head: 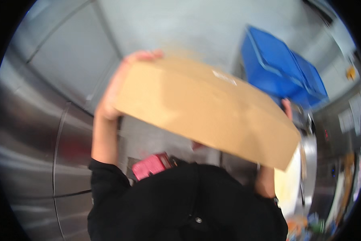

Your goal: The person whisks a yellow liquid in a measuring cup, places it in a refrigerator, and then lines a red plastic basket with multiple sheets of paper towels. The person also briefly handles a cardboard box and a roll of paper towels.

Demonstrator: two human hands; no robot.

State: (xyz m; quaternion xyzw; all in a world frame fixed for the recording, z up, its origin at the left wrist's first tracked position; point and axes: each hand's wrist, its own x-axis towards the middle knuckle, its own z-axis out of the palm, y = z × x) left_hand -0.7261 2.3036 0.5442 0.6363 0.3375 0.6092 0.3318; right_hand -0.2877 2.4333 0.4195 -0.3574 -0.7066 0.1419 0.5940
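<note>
A long brown cardboard box [204,111] spans the view in front of my chest, tilted down to the right, with a small white label near its far edge. My left hand [117,87] grips its left end, the fingers curled over the far corner. At the right end, my right hand [286,108] is mostly hidden behind the cardboard; only fingertips show past the far edge, and the forearm comes out below. The picture is blurred.
Blue plastic bins [277,63] stand at the upper right. Stainless steel cabinet doors [75,156] line the left side. A pink-red object [152,165] lies low, close to my body. On the right are a whitish board [289,186] and a steel counter [310,168].
</note>
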